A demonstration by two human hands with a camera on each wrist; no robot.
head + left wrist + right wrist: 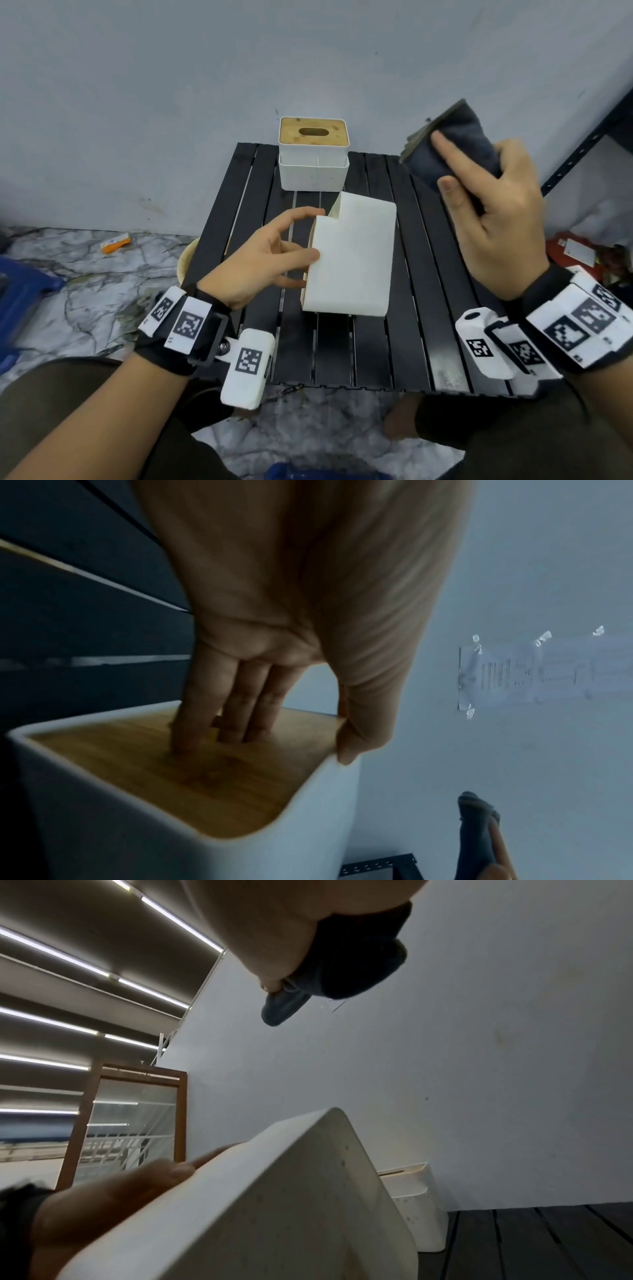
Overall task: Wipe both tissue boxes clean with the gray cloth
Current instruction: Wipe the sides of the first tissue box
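Note:
A white tissue box (352,253) lies tipped on its side over the middle of the black slatted table (428,274). Its wooden lid (205,777) faces left. My left hand (301,236) holds it, fingers (240,723) pressed on the lid and thumb hooked over the rim. The box's speckled white wall (274,1204) fills the right wrist view. The second tissue box (313,154) stands upright at the table's back edge, wooden lid up. My right hand (479,178) grips the folded gray cloth (455,147) in the air, right of and above both boxes, touching neither.
A pale wall rises just behind the table. A black metal shelf frame (582,144) and a red package (575,253) are at the right. On the left are a blue stool (20,287) and an orange item (116,243) on the marble floor. My knees sit under the table's front edge.

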